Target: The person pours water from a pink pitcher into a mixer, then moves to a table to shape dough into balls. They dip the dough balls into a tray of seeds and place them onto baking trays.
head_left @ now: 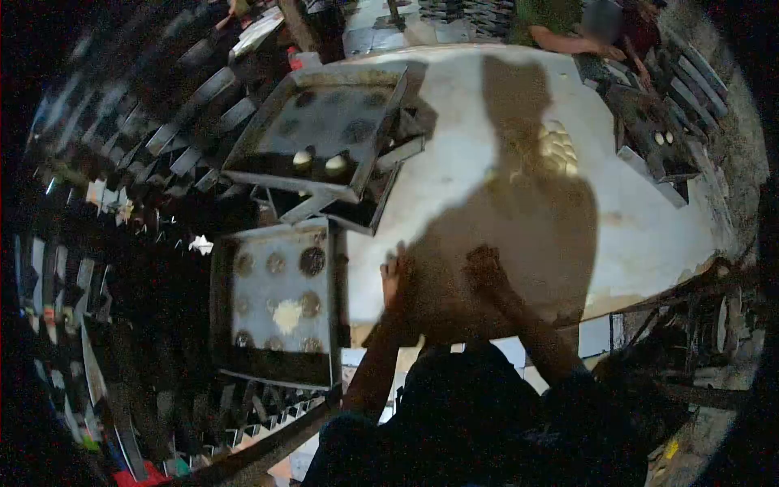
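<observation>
My left hand (pixel 395 274) is over the pale tabletop (pixel 442 97), near its left edge, fingers apart and pointing forward; nothing shows in it. My right hand (pixel 485 266) is low over the table inside my dark shadow. Its fingers look bent, but the dimness hides whether anything is under or in them. Farther forward, a cluster of pale dough pieces (pixel 558 148) lies on the table, partly in the shadow. Left of my left hand is a metal baking tray (pixel 333 308) with round dark marks and a pale, crumbly-looking patch (pixel 287 316).
Another tray (pixel 280 174), with two dough balls (pixel 336 165) at its near edge, rests on stacked trays at the far left. At the right edge a dark tray (pixel 645 122) holds two dough balls (pixel 664 138). Another person's arm (pixel 572 42) reaches in at the far right.
</observation>
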### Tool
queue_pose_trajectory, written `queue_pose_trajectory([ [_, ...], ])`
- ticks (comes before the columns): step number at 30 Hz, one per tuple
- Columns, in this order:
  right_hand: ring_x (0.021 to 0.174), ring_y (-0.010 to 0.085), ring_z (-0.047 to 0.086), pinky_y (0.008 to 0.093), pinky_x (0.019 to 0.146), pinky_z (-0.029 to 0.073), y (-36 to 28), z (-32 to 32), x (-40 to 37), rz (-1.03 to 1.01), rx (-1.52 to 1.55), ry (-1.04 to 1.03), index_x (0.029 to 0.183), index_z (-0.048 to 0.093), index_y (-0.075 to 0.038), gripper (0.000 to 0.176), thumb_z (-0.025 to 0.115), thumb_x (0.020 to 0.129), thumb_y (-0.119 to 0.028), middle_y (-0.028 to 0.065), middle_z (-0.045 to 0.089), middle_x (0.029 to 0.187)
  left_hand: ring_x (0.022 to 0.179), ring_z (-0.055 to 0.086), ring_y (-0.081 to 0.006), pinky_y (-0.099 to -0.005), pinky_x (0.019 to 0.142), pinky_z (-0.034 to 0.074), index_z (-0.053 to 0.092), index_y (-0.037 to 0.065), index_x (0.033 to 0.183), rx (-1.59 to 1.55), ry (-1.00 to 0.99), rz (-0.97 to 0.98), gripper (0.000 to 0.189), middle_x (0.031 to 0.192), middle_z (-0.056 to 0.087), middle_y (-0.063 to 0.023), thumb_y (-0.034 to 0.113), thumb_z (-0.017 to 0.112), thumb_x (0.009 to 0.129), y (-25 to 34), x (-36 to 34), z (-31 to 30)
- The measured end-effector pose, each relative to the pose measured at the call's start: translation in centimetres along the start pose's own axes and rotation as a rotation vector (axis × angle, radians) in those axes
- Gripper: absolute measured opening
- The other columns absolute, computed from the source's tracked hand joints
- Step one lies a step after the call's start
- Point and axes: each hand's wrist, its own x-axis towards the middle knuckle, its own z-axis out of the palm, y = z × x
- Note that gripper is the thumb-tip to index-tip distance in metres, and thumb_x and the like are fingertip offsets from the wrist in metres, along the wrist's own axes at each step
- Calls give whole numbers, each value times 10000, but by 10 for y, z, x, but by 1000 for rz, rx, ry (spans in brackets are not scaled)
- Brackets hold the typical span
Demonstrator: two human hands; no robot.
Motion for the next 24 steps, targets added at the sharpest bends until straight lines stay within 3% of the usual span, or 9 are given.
queue_pose_trajectory([
  [2, 979, 386, 496, 525, 937, 340, 22, -47, 13, 39, 345, -98, 978, 558, 21, 261, 557, 825, -190, 217, 533, 994, 1103, 441, -355, -457, 929, 328, 474, 55, 1252, -811, 8, -321, 443, 1251, 468, -165, 194, 542, 837, -18, -12, 6],
  [5, 929, 387, 503, 512, 893, 369, 29, -58, -35, 152, 405, -132, 859, 561, 27, 175, 577, 768, -120, 211, 543, 875, 1172, 417, -309, -422, 1063, 246, 510, 73, 1217, 721, -437, 93, 382, 1209, 508, -151, 261, 488, 885, -45, -91, -17],
  [7, 912, 389, 503, 498, 873, 381, 50, -66, -39, 112, 318, -75, 826, 558, 24, 163, 586, 742, -113, 211, 537, 855, 1143, 435, -354, -466, 1014, 280, 522, 84, 1189, 696, -334, 59, 433, 1158, 522, -192, 318, 549, 826, 42, -71, -37],
  [9, 992, 414, 510, 578, 938, 328, 85, -104, -19, 76, 412, -851, 990, 588, 17, 382, 546, 770, -292, 257, 544, 1061, 1113, 453, -399, -510, 964, 314, 534, 95, 1161, 639, -153, 19, 489, 1108, 536, -232, 375, 609, 767, 115, -32, -53],
  [12, 986, 439, 468, 537, 922, 351, 95, -51, -4, 233, 488, -90, 876, 562, 21, 344, 657, 672, -240, 250, 513, 979, 1171, 400, -377, -485, 1001, 281, 498, 75, 1204, 336, -183, -213, 485, 1211, 450, -222, 323, 579, 795, 112, 21, -21],
  [17, 1000, 448, 461, 541, 959, 322, 29, -18, -15, 145, 462, -145, 878, 556, 44, 340, 632, 718, -246, 252, 525, 954, 1287, 294, -333, -435, 1075, 214, 425, 34, 1291, -289, -293, -726, 486, 1417, 280, -203, 219, 517, 852, 110, 26, 5],
  [19, 998, 445, 462, 537, 964, 319, 36, -3, -22, 32, 388, -162, 872, 553, 52, 337, 623, 736, -248, 254, 525, 947, 1207, 393, -321, -454, 1019, 302, 461, 9, 1240, 887, -506, 412, 399, 1327, 406, -200, 197, 465, 889, 106, -11, -8],
  [22, 960, 432, 480, 538, 963, 323, 93, 22, -43, 24, 463, -202, 873, 546, 49, 309, 601, 776, -240, 247, 529, 914, 1064, 500, -322, -482, 941, 373, 524, -8, 1140, 761, -741, 174, 322, 1142, 555, -166, 199, 442, 907, 33, -37, -14],
  [24, 907, 417, 499, 526, 946, 344, 118, -3, -17, 80, 518, -112, 856, 542, 44, 266, 584, 795, -211, 235, 532, 877, 1119, 473, -272, -466, 967, 346, 444, 57, 1256, 353, -251, -31, 404, 1239, 501, -105, 294, 385, 933, -2, -14, -17],
])
